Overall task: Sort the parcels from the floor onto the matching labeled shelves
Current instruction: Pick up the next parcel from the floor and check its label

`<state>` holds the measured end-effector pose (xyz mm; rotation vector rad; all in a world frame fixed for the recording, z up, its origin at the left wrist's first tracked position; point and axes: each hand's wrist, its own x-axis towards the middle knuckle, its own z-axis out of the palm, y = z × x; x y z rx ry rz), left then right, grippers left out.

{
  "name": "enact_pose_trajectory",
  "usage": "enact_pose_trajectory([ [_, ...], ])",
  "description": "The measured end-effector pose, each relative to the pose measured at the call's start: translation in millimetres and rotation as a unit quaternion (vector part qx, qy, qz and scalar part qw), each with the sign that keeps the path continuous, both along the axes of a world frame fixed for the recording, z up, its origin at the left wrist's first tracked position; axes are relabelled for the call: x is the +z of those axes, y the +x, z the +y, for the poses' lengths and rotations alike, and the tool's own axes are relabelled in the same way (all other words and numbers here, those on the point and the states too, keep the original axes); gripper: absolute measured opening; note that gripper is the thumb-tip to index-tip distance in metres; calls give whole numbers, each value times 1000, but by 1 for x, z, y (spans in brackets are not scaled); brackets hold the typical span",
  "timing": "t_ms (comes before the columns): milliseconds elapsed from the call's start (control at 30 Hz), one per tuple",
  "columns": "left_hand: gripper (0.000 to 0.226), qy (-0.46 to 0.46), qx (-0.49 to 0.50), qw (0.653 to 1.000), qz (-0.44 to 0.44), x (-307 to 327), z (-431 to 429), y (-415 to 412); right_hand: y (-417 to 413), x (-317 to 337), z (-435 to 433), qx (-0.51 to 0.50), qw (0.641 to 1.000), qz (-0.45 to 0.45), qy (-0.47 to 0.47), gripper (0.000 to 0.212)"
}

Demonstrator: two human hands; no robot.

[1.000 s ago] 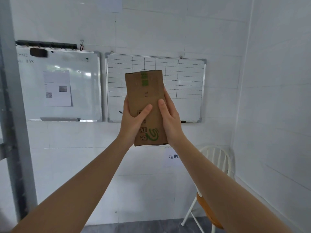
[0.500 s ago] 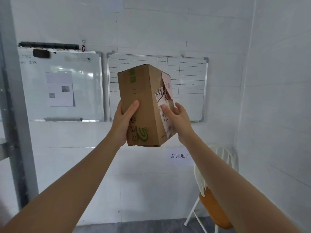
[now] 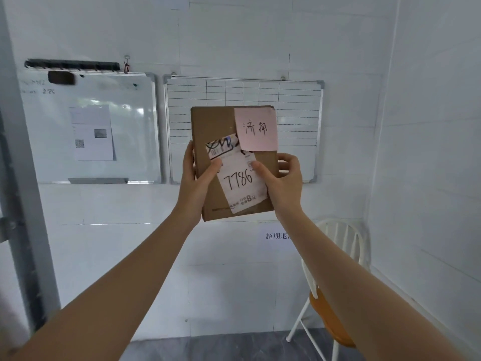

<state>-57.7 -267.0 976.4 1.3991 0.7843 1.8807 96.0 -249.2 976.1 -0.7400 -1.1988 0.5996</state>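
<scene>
I hold a brown cardboard parcel (image 3: 216, 126) upright in front of me at chest height, its labelled face turned toward me. A pink note (image 3: 256, 128) with handwritten characters sits at its top right. Below it is a white shipping label (image 3: 240, 183) with "7786" written by hand. My left hand (image 3: 194, 181) grips the parcel's left edge, thumb on the front. My right hand (image 3: 282, 182) grips the right edge, thumb resting on the label. No shelf label is in view.
A metal shelf upright (image 3: 18, 194) stands at the far left. Two whiteboards (image 3: 91, 126) (image 3: 294, 108) hang on the tiled wall ahead. A white chair with an orange seat (image 3: 330, 316) stands in the right corner, beneath a small paper sign (image 3: 277, 235).
Both hands have turned the parcel around its upright axis. The plain printed side faced me before; now the side with the pink note and the "7786" label faces me.
</scene>
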Motion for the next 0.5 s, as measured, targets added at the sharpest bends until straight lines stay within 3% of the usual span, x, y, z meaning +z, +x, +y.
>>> enact_pose_trajectory([
  [133,54,-38,-21,999,-19,-5,3,-7,8,-2,7,31,996,-88,-6,56],
  [267,53,-44,-26,999,-8,-9,7,-6,13,-7,11,205,977,-30,-50,62],
  [500,50,-54,-21,998,5,-13,15,-9,7,-15,22,242,969,1,-54,64],
])
